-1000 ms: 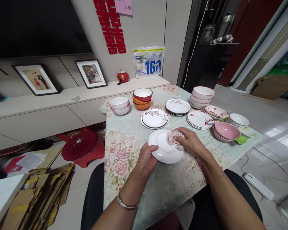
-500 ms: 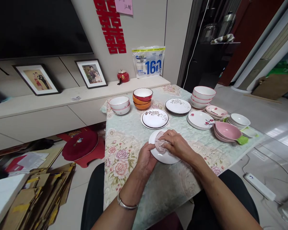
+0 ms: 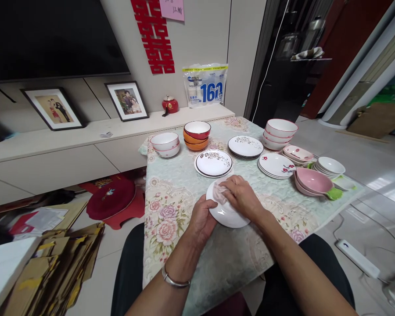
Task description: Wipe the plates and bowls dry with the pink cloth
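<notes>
A white plate (image 3: 229, 214) is tilted above the near part of the table. My left hand (image 3: 202, 216) grips its left edge, thumb on the upper face and fingers underneath. Bunched in my right hand (image 3: 240, 194) is a pale pink cloth (image 3: 220, 193), pressed against the plate's upper left area. Just beyond lies a plate with a dark rim and brown floral print (image 3: 213, 164). A stack of similar plates (image 3: 245, 147) sits behind it to the right.
White bowls (image 3: 165, 142) and orange-red bowls (image 3: 196, 136) stand at the back left. On the right are flower-print plates (image 3: 276, 166), tall white bowls (image 3: 280, 131), pink dishes (image 3: 314, 181) and small white bowls (image 3: 331, 166). A red stool (image 3: 112, 199) stands left of the table.
The plate has tilted more and shifted slightly right and nearer. My right hand and the cloth have moved a little up toward its far edge. My left hand keeps hold.
</notes>
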The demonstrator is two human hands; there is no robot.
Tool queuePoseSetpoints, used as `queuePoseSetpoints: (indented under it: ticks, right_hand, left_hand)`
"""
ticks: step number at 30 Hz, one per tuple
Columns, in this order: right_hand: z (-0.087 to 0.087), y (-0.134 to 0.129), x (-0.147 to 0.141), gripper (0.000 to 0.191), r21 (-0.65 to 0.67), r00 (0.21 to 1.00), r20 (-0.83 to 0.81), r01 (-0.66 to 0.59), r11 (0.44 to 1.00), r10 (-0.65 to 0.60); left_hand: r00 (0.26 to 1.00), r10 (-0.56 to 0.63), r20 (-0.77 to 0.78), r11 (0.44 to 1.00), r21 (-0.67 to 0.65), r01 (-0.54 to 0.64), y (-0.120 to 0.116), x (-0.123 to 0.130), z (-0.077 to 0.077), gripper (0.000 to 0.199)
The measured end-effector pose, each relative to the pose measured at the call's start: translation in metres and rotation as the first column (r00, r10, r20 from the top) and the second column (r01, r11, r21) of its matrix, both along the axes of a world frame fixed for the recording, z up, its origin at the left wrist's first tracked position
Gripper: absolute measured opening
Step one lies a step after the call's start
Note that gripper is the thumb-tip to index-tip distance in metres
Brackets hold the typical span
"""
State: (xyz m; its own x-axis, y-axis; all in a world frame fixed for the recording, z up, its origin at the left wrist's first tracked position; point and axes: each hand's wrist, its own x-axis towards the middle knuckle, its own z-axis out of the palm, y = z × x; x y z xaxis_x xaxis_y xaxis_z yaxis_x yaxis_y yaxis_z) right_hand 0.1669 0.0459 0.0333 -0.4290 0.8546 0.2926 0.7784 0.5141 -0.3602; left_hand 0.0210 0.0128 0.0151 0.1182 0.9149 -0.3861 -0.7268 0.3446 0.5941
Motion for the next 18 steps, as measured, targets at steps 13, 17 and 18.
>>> queuePoseSetpoints:
  ticks: [13, 17, 18]
  right_hand:
    - [0.003, -0.006, -0.006, 0.026, 0.010, 0.998, -0.008, -0.064, 0.998, 0.064]
    - [0.002, 0.007, 0.012, 0.026, -0.050, 0.973, 0.095, 0.217, 0.975, -0.211]
    - [0.001, 0.010, 0.016, 0.027, -0.062, 0.950, 0.133, 0.291, 0.955, -0.281]
  left_hand:
    - [0.998, -0.034, 0.047, 0.999, 0.018, 0.033, -0.001, 0.001, 0.000, 0.029]
    - [0.999, -0.043, 0.002, 0.998, -0.041, 0.043, -0.001, 0.000, 0.001, 0.032]
    - [0.999, -0.046, -0.005, 0.998, -0.050, 0.046, -0.001, -0.001, 0.001, 0.032]
